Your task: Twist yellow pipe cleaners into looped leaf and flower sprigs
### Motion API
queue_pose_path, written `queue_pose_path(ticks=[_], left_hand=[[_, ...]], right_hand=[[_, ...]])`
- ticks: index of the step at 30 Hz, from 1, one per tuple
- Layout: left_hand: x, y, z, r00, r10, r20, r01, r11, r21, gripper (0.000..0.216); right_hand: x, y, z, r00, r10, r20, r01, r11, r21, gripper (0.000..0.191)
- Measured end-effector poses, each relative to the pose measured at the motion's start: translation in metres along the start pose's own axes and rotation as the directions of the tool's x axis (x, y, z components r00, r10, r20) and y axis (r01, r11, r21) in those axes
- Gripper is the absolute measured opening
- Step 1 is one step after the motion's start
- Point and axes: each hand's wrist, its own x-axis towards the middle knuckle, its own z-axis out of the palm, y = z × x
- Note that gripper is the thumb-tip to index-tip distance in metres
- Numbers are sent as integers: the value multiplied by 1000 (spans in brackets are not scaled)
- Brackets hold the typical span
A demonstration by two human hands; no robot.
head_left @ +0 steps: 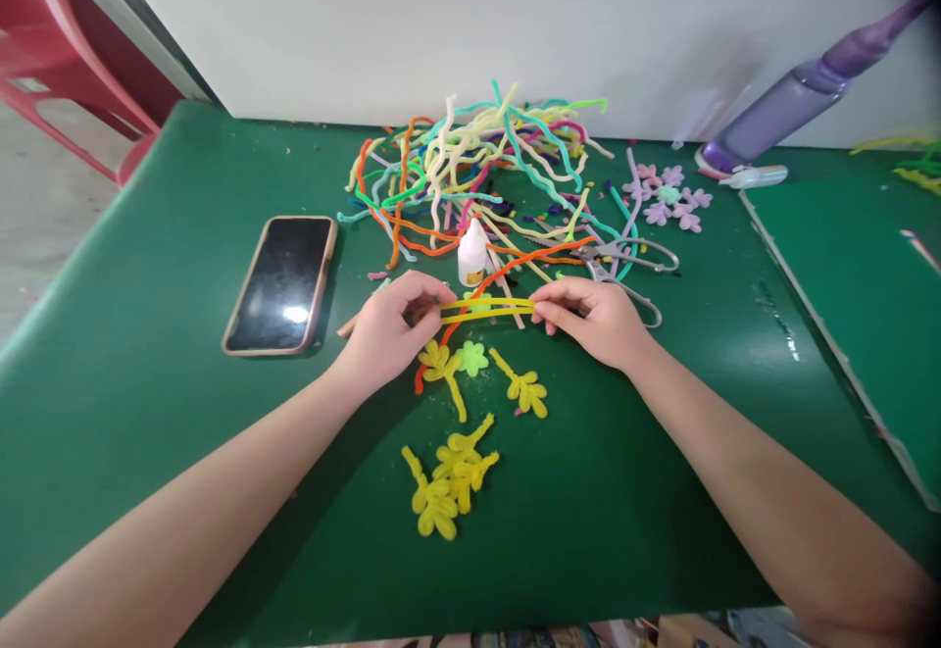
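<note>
A yellow pipe cleaner, doubled into two near-parallel strands, stretches between my hands above the table. My left hand pinches its left end, and the fingers of my right hand close on the right end. Just below lie yellow leaf-shaped pipe cleaner pieces, with several more in a cluster nearer me. A light green flower sits beside one leaf. Behind the strands, an orange pipe cleaner runs slantwise past a small white glue bottle.
Loose coloured pipe cleaners heap at the back, with scissors at their right. A phone lies left. Further right are a pink-purple flower piece, a purple bottle leaning on the wall, and a green board.
</note>
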Motion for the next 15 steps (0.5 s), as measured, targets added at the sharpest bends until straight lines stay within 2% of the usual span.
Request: queue_pose_path(ticks=[6, 11, 15], left_hand=[[-1, 0, 1, 1000, 13, -28, -14, 1000, -15, 13], [-1, 4, -2, 999, 24, 38, -24, 1000, -9, 33], [-1, 6, -3, 997, 45, 70, -45, 999, 12, 31]], right_hand=[[0, 0, 1, 1000, 9, -7, -9, 1000, -2, 19], [0, 0, 1, 1000, 12, -2, -12, 1000, 6, 17], [0, 1, 1, 1000, 16, 1, -16, 1000, 10, 16]])
